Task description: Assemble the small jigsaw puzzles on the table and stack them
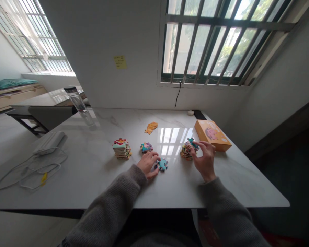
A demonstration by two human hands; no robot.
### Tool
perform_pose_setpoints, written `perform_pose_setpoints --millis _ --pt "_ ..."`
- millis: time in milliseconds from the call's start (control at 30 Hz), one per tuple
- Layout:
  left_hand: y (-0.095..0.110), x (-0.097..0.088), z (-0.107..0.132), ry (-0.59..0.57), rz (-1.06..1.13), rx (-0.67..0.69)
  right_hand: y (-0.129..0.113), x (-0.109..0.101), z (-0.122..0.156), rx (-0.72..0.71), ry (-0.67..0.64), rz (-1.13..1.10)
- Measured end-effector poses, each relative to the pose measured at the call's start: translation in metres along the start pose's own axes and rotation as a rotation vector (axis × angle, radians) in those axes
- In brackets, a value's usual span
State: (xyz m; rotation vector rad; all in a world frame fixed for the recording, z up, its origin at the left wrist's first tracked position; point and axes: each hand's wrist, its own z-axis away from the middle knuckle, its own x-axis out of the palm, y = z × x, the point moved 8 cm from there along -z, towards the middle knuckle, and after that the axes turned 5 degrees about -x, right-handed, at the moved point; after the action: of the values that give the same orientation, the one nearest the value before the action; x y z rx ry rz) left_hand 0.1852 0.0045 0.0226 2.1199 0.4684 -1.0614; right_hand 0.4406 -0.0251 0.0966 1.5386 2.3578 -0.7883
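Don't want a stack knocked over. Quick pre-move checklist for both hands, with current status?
1. Right hand has a teal puzzle piece at its fingertips: ok.
2. Left hand grips the front teal puzzle piece: cannot tell; fingers are at its edge.
3. Right puzzle stack squared up: not ok, edges ragged.
4. Left puzzle stack clear of both hands: ok.
5. Orange box clear of right hand: cannot tell; they overlap in view.
6. Clear bottle away from hands: ok, back left.

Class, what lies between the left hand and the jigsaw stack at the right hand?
In the head view: a turquoise jigsaw piece by the left hand, then bare tabletop.
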Motion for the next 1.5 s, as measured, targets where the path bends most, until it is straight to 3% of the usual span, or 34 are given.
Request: perform_pose_setpoints --millis 233,400,433,567,700,867,967,1067,1133,1300,1500 --pt "0.001 0.000 -0.001 -0.028 0.004 -0.018 0.013 0.012 0.003 0.114 -0.116 0.098" --pt "0.002 -0.001 -0.003 -0.027 0.011 -0.006 -0.024 0.006 0.009 -0.074 -0.033 -0.021" --pt "0.003 -0.002 -0.004 -0.021 0.019 0.008 -0.037 0.010 0.013 -0.143 -0.073 -0.088" --pt "0.010 -0.017 -0.006 0.046 0.092 0.084 -0.081 0.042 0.038 -0.344 -0.443 -0.338" --pt "0.020 -0.035 -0.006 0.141 0.195 0.151 -0.091 0.052 0.048 -0.355 -0.552 -0.489" --pt "0.023 -0.038 -0.006 0.168 0.224 0.138 -0.086 0.045 0.040 -0.348 -0.483 -0.502" --pt "0.016 -0.030 -0.004 0.157 0.168 0.097 -0.073 0.032 0.030 -0.331 -0.329 -0.390" --pt "0.008 -0.012 -0.003 0.038 0.072 0.064 -0.043 0.011 0.016 -0.174 -0.095 -0.212" --pt "0.004 -0.003 -0.001 -0.032 0.044 0.040 -0.020 0.002 0.011 -0.047 -0.009 -0.083" --pt "-0.001 0.005 -0.001 -0.107 0.011 -0.005 0.010 0.004 0.010 0.083 -0.050 0.080" --pt "-0.002 0.003 -0.002 -0.100 0.031 -0.001 0.009 0.006 0.010 0.114 -0.054 0.085"
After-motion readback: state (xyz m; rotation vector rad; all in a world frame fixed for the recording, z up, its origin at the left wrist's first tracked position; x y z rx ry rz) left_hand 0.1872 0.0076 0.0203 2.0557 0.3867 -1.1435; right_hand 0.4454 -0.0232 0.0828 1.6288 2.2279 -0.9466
